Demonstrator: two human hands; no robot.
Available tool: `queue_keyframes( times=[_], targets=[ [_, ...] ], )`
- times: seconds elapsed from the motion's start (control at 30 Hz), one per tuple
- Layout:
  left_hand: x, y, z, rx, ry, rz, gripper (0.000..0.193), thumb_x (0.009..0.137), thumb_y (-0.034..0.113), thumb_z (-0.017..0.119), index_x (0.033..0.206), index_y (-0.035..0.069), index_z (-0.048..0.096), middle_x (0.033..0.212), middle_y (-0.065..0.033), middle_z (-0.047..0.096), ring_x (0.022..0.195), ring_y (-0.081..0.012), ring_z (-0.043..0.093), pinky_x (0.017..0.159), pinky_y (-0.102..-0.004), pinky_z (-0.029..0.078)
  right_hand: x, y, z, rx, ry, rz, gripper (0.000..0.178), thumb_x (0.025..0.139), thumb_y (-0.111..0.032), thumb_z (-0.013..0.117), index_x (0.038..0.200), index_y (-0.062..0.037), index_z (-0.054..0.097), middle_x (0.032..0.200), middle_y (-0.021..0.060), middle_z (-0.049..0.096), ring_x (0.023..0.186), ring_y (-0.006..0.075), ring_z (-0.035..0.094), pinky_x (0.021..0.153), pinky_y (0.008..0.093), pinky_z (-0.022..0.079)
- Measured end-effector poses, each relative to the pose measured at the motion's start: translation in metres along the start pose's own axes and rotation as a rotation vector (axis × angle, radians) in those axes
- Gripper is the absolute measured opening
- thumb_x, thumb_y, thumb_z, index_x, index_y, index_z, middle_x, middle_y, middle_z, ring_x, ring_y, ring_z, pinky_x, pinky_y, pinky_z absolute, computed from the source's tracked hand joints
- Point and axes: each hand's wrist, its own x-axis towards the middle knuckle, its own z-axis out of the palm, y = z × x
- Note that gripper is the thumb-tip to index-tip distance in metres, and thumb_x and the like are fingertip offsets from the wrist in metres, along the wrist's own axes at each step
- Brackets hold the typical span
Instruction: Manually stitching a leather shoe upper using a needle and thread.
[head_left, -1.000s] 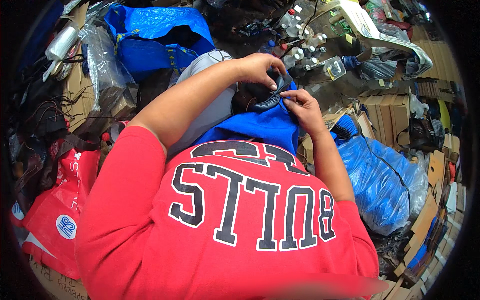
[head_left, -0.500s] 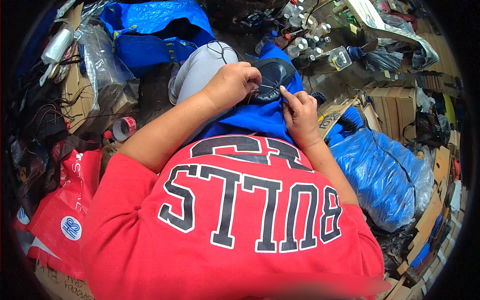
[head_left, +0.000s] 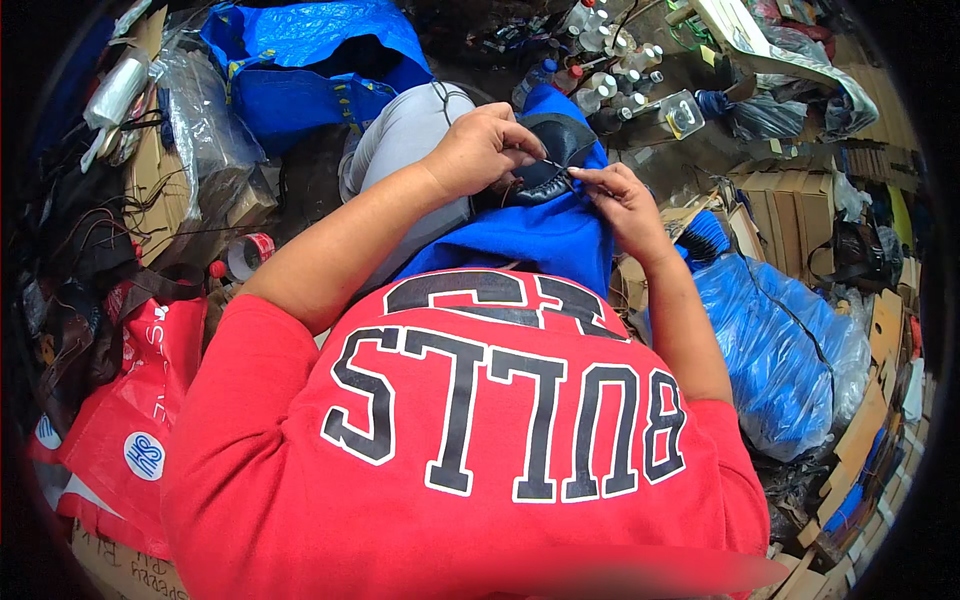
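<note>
A black shoe-like piece (head_left: 566, 138) with a ridged, gathered edge rests on blue cloth (head_left: 540, 233) over my lap. Above its near part, a short dark length of thread (head_left: 557, 164) runs between my hands. My left hand (head_left: 485, 150) pinches one end between thumb and fingers, at the left side of the piece. Just to the right, my right hand (head_left: 622, 203) holds the other end with thumb and forefinger closed. My left fingers hide part of the black piece. Whether a needle is in either pinch is too small to tell.
A blue bag (head_left: 290, 100) gapes at the upper left. Several plastic bottles (head_left: 600, 85) stand beyond the cloth. On the right lies a plastic-wrapped blue bundle (head_left: 770, 350) beside stacked cardboard (head_left: 785, 215). A red bag (head_left: 130, 420) sits at my left.
Both hands have shifted right, and the left one also slightly away from me. The pale line stretched between them earlier is gone; a short dark strand shows there now.
</note>
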Motion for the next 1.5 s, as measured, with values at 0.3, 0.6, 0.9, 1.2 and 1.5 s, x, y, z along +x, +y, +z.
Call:
queue_keyframes(
  times=[0.3,0.6,0.9,1.2,1.5],
  targets=[
    [0.003,-0.007,0.003,0.095,-0.019,0.023,0.019,0.07,0.0,0.071,0.084,0.013,0.073,0.073,-0.0028,0.048,0.069,-0.0154,0.05,0.061,-0.0279,0.044,0.021,0.001,-0.018,-0.086,-0.128,0.025,0.025,0.084,-0.005,0.057,0.102,-0.0173,0.069,0.083,0.0023,0.046,0.08,0.0149,0.046,0.075,0.0242,0.038],
    [0.005,-0.013,0.006,0.101,-0.032,0.045,0.019,0.071,0.0,0.07,0.084,0.014,0.073,0.072,-0.0032,0.048,0.069,-0.0169,0.05,0.061,-0.0284,0.044,0.023,0.002,-0.022,-0.066,-0.147,0.042,0.023,0.083,-0.006,0.058,0.1,-0.015,0.07,0.082,0.0023,0.046,0.08,0.0145,0.047,0.075,0.024,0.039],
    [0.004,-0.007,0.001,0.045,-0.07,0.015,0.018,0.07,0.001,0.07,0.083,0.013,0.073,0.071,-0.0031,0.049,0.068,-0.0165,0.048,0.061,-0.0287,0.042,0.022,-0.001,-0.022,-0.031,-0.163,0.071,0.025,0.083,-0.004,0.057,0.104,-0.0116,0.068,0.082,0.0002,0.046,0.08,0.0117,0.045,0.074,0.023,0.036],
    [0.006,-0.011,0.008,0.072,-0.075,0.041,0.018,0.071,0.0,0.07,0.084,0.011,0.072,0.071,-0.0032,0.048,0.065,-0.0145,0.049,0.059,-0.0265,0.043,0.024,-0.003,-0.024,0.039,-0.215,0.121,0.025,0.082,-0.005,0.059,0.104,-0.0125,0.069,0.085,0.0021,0.05,0.082,0.0125,0.049,0.076,0.0237,0.04],
    [0.003,-0.004,0.002,-0.084,-0.11,-0.063,0.018,0.072,-0.001,0.069,0.085,0.01,0.072,0.071,-0.0016,0.047,0.067,-0.0127,0.047,0.058,-0.0249,0.041,0.024,0.009,-0.024,0.095,-0.21,0.076,0.025,0.082,-0.006,0.059,0.106,-0.0087,0.068,0.088,0.0002,0.052,0.086,0.0109,0.049,0.079,0.0231,0.038]
  ],
)
